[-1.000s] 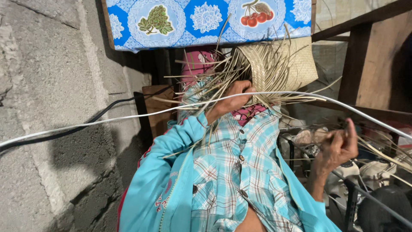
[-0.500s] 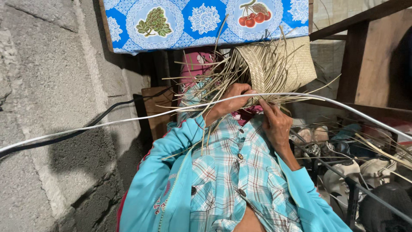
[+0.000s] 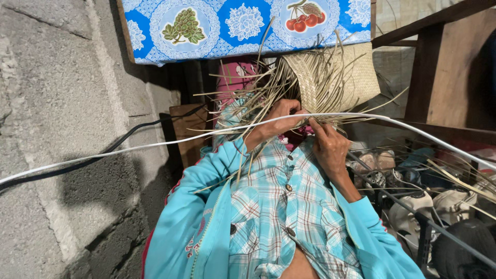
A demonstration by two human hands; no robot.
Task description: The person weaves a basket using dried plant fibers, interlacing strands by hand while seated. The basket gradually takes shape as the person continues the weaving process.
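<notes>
We are pinching loose straw strands (image 3: 268,95) with our left hand (image 3: 279,116) and right hand (image 3: 328,144), fingers closed on them just below the half-woven mat (image 3: 336,77), and we judge keeping each strand taut and flat is giving tighter weaving.

Wearer has a turquoise zip jacket (image 3: 201,206) hanging open, red piping along the seams, small pink-and-white print low on the left front by the zipper. Inside the jacket: light blue plaid shirt (image 3: 279,212) with red and white lines, dark round buttons down the placket.
</notes>
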